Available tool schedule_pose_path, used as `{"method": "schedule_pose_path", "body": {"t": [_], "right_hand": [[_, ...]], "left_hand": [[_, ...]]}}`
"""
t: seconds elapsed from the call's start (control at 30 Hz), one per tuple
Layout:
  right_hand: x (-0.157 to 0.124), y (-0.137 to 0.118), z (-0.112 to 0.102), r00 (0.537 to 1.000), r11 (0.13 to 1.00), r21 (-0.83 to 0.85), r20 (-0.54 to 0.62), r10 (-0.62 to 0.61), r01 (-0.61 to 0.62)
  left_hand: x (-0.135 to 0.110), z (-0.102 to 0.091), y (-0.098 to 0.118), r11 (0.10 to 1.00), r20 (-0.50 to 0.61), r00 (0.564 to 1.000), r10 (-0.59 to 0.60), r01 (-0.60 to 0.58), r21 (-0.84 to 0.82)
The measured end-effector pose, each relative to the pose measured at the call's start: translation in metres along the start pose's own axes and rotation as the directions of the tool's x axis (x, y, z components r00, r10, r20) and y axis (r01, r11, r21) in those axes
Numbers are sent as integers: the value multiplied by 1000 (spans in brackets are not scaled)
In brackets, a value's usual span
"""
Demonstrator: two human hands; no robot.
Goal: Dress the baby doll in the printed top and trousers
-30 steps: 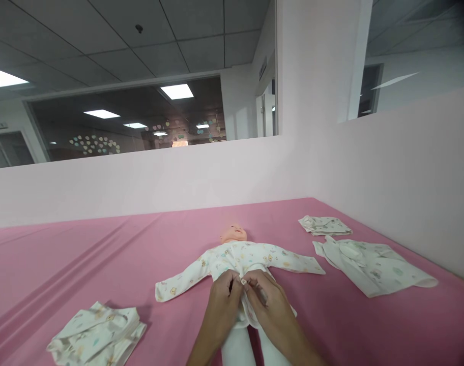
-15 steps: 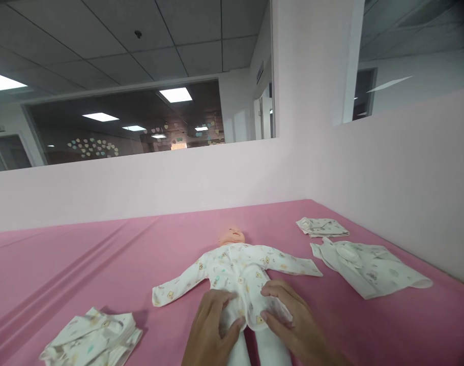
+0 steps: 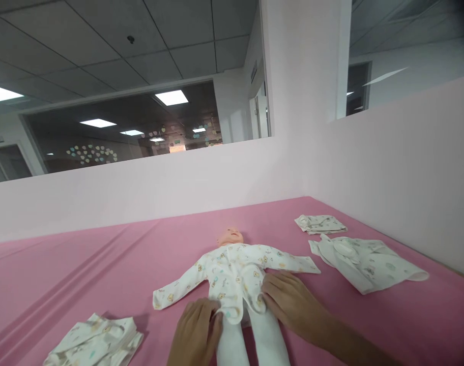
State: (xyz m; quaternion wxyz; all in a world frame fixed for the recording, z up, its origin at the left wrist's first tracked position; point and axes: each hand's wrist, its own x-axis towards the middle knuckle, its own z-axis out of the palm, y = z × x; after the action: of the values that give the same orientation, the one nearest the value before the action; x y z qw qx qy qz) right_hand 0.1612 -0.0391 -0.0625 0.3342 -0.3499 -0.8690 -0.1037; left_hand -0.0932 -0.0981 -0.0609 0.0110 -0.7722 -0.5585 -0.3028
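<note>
A baby doll lies on its back, head away from me, wearing a white long-sleeved baby shirt with small printed figures. Both sleeves are spread outward. Below the hem, the doll's legs are covered in plain white. My left hand is closed at the shirt's lower left edge, thumb against the fingers on the cloth. On the opposite side, my right hand has its fingers curled at the shirt's lower right edge; its fingertips are partly hidden. The shirt's front parts at the bottom, between the hands.
A pink sheet covers the surface. Folded printed clothes lie at the front left. A folded garment and a spread white printed garment lie at the right, near the wall.
My hands have moved apart from the front middle of the shirt to its two lower sides. The front hem now parts more, showing more of the white legs.
</note>
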Motion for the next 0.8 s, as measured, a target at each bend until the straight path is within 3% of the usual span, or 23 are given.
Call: {"method": "schedule_pose_path", "body": {"t": [0.07,0.17,0.23,0.33,0.5,0.6,0.7,0.77,0.8], "right_hand": [[19,11,7,997,997,-38,42,63,-62],[47,35,22,965,966,2,38,258,-258],[59,52,34,930,930,26,29,366,-367],[64,70,52,900,899,44,18,436,-436],[48,68,59,897,891,98,35,442,-443],[29,61,45,906,880,219,143,397,-421],[9,55,26,901,829,374,292,320,-416],[0,52,17,912,819,427,311,266,-384],[-3,51,15,933,832,434,254,255,-346]], "left_hand": [[19,2,-6,998,-47,999,-21,24,63],[56,2,-25,970,-94,976,-198,209,123],[77,3,-40,950,-96,958,-270,282,137],[92,8,-55,936,-55,950,-307,312,165],[74,17,-55,929,7,944,-330,323,181],[55,11,-49,949,129,943,-306,313,-39],[44,-1,-46,857,331,909,-252,368,-360],[41,-7,-43,806,402,887,-226,402,-434],[41,-9,-41,811,411,885,-219,399,-428]]}}
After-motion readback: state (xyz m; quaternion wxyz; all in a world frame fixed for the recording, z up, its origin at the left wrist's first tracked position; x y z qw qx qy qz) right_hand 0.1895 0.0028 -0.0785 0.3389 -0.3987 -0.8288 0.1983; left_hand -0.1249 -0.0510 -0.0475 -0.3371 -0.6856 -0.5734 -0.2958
